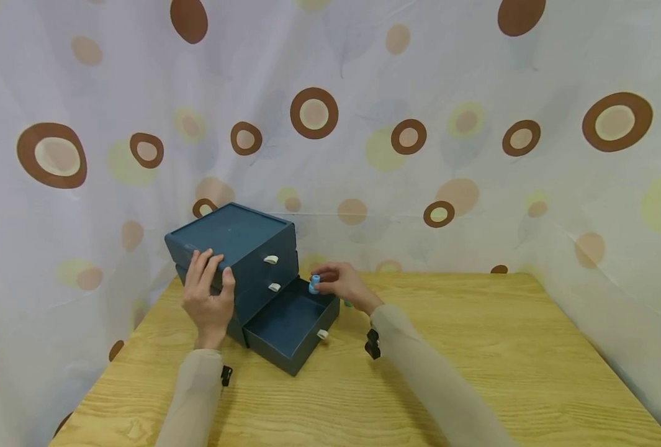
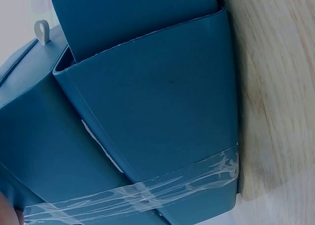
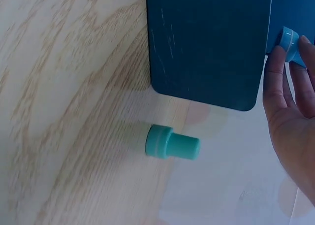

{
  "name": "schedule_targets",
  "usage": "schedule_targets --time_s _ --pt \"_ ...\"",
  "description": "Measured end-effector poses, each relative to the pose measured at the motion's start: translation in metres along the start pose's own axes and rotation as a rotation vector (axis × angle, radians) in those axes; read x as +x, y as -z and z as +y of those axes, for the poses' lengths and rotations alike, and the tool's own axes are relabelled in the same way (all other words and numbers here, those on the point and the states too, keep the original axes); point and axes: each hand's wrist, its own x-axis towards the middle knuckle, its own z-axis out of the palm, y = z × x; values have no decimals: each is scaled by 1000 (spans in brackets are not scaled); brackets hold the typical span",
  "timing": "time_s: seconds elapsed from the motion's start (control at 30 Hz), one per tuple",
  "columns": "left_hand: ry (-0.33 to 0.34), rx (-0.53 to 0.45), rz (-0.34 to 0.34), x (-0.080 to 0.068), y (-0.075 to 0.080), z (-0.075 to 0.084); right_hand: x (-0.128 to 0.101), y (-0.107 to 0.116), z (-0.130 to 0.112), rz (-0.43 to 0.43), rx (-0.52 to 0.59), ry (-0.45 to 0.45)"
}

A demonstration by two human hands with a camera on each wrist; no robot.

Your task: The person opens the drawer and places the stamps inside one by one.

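Two hands are at work, and I'll take them in turn: my right grip (image 1: 338, 284) pinches a small blue cap (image 1: 314, 284) between fingertips and thumb, holding it over the back edge of the open bottom drawer (image 1: 288, 323), which sits just below and in front of that grip. I judge the cap light, rigid and smooth plastic, likely to slip, so a pinch across its ribbed wider rim looks safest. My left grip (image 1: 208, 292) rests with fingers spread loosely against the side and top corner of the box (image 1: 232, 239), steadying it rather than clasping it. The box looks like stiff card, taped along one edge in the left wrist view, and probably light enough to slide on the surface (image 1: 475, 347). A teal cap (image 3: 172, 143) lies on its side just behind the right grip.
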Motion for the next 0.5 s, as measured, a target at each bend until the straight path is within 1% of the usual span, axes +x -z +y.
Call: schedule_targets --time_s 0.17,0.3,0.5 --pt "1 -3 3 -1 0 -1 6 -10 -5 11 -35 -4" --pt "3 5 3 -1 1 0 9 -16 -7 4 -56 -12" --pt "5 7 -2 -1 1 0 13 -23 -9 -2 -62 -20"
